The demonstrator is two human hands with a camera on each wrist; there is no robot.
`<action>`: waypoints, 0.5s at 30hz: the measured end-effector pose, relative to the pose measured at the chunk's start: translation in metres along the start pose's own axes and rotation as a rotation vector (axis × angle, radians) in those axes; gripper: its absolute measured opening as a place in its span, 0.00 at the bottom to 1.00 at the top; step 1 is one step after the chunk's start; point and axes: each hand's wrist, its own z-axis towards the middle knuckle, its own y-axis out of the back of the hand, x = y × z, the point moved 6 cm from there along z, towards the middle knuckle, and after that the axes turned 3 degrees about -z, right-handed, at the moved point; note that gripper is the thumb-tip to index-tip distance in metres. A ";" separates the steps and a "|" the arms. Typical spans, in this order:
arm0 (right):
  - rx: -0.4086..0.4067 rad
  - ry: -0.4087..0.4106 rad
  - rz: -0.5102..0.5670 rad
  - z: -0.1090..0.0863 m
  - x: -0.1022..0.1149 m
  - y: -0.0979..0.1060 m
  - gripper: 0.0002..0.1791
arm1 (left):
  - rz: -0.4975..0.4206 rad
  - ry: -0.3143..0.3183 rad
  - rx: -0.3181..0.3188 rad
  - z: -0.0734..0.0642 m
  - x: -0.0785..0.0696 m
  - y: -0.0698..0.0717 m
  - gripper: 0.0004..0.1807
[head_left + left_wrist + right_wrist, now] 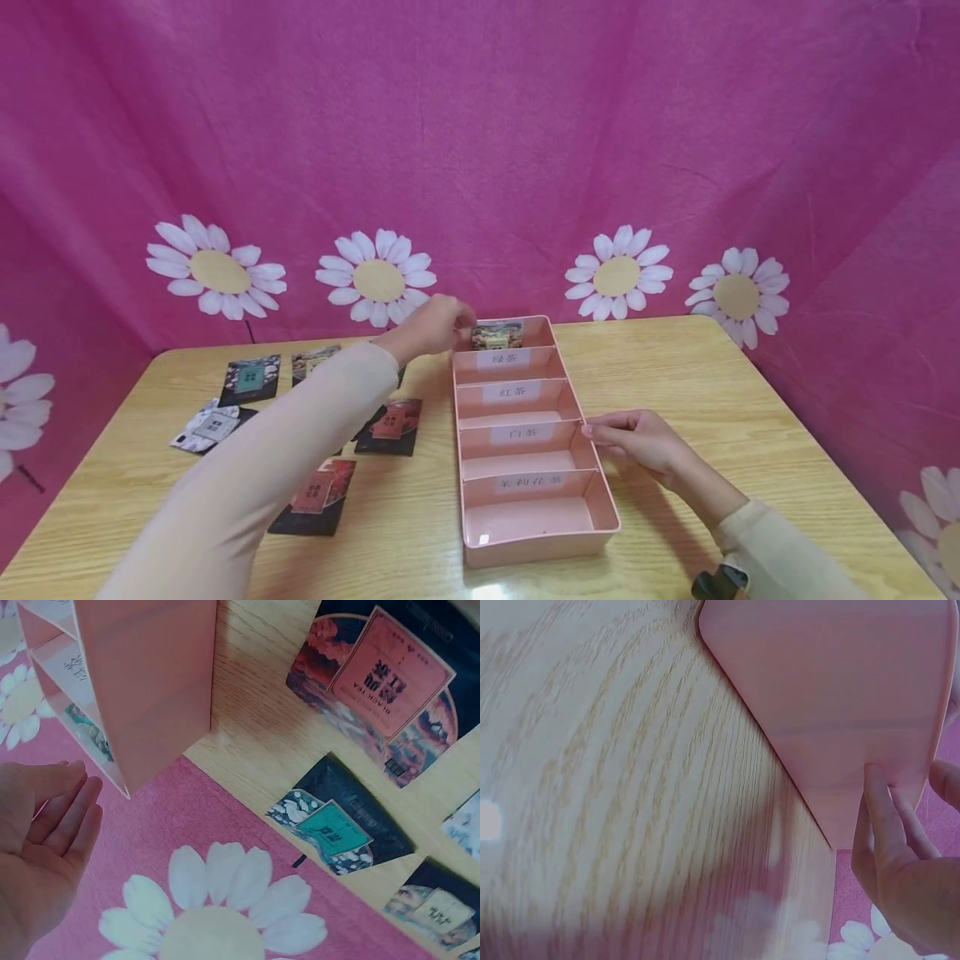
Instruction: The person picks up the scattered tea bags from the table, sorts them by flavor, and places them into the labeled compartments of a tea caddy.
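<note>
Tea packet (497,337) with a pale yellow label is found in the farthest slot of the pink box (540,550), which is set on the wooden table (705,400). By its look, the packet should be light and thin, a bit slippery, and easily bent. It is best picked up by a flat edge, so the middle is not squashed. The box seems stiff but light, and is best held by its rim.

Nothing is seen held in the left hand (435,323); its fingers are loosely bent beside the box's far left corner. The box's right wall is lightly pinched near the rim by the right hand (637,437).

"BLACK TEA" can be read on a red-labelled packet (382,679), under bigger Chinese letters. A green label is seen on another packet (250,379). Chinese words are shown upside down on the box's white labels (513,433); most are too small to be read surely.
</note>
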 end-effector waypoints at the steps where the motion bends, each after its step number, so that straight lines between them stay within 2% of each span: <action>1: -0.001 -0.001 -0.002 0.000 0.000 0.000 0.30 | -0.008 -0.005 -0.012 -0.003 0.002 0.001 0.13; 6: -0.002 0.000 -0.016 0.001 0.001 -0.002 0.30 | -0.062 0.009 -0.034 -0.020 0.013 0.007 0.14; 10: -0.002 0.001 -0.026 0.001 0.000 -0.002 0.31 | -0.105 0.062 0.008 -0.033 0.026 0.004 0.17; 15: -0.007 0.012 -0.025 0.002 -0.001 -0.001 0.30 | -0.114 0.107 0.044 -0.048 0.039 -0.004 0.17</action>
